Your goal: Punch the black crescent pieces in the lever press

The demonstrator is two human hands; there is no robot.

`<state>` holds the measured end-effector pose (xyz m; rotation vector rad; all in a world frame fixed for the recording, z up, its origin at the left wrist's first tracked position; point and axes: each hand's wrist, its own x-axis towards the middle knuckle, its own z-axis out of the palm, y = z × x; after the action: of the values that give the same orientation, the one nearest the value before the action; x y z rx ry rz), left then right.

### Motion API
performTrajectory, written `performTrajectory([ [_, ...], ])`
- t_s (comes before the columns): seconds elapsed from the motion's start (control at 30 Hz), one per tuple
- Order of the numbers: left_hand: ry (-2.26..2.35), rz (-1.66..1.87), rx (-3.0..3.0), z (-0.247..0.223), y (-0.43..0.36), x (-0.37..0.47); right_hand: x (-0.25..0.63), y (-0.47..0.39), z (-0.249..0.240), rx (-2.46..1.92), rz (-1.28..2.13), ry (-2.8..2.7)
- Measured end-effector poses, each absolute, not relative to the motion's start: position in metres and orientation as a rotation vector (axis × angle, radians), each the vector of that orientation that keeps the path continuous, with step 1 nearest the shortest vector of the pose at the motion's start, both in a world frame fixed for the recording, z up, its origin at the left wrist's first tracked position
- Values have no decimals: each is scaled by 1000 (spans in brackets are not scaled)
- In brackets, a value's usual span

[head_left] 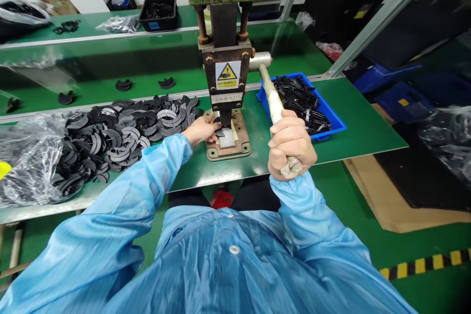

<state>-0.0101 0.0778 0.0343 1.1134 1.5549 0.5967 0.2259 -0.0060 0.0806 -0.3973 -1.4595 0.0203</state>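
Note:
A green hand press with a yellow warning label stands upright in the middle of the bench. My right hand is wrapped round its tape-covered lever, near the lower end. Under the press ram, my left hand pinches a small black curved part over the metal plate on the press base. The fingertips partly hide that part. Left of my left hand lies a large heap of black curved parts.
A blue bin of black pieces sits right of the press. A clear plastic bag lies at the left end of the heap. Behind, a black bin stands on the shelf. A few curved parts lie beyond the metal strip.

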Motion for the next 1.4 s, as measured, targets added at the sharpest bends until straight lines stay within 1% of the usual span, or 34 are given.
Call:
performTrajectory([
  [0.1, 1569, 646, 1205, 32, 70, -5, 225, -5, 82, -369, 15, -1454],
  [0.17, 1589, 759, 1421, 27, 54, -2, 226, -5, 83, -363, 11, -1470],
  [0.3, 1476, 989, 1839, 9, 0, -5, 226, -5, 86, -366, 20, -1484],
  [0.4, 1515, 1017, 1994, -6, -35, -33, 225, -5, 86, -362, 24, -1466],
  [0.5, 1797, 926, 2134, -16, -42, -78, 223, -3, 85, -360, 12, -1460],
  [0.6, 1964, 689, 2254, -21, -27, -119, 222, -2, 84, -361, 12, -1447],
  [0.7, 1938, 446, 2349, -20, -10, -141, 223, 0, 83, -346, 2, -1444],
  [0.8, 1802, 316, 2407, -15, 5, -148, 225, 2, 83, -328, -18, -1464],
  [0.9, 1693, 253, 2418, -8, 21, -150, 225, 2, 83, -330, -25, -1469],
  [1.03, 1673, 203, 2406, 3, 33, -148, 224, 1, 84, -319, -13, -1468],
  [1.2, 1570, 203, 2406, 16, 15, -137, 225, 1, 83, -313, 5, -1475],
  [1.27, 1567, 297, 2251, 17, 2, -132, 226, 0, 82, -322, 12, -1472],
  [1.4, 1522, 613, 1668, 17, -12, -121, 226, -1, 81, -349, 7, -1466],
])
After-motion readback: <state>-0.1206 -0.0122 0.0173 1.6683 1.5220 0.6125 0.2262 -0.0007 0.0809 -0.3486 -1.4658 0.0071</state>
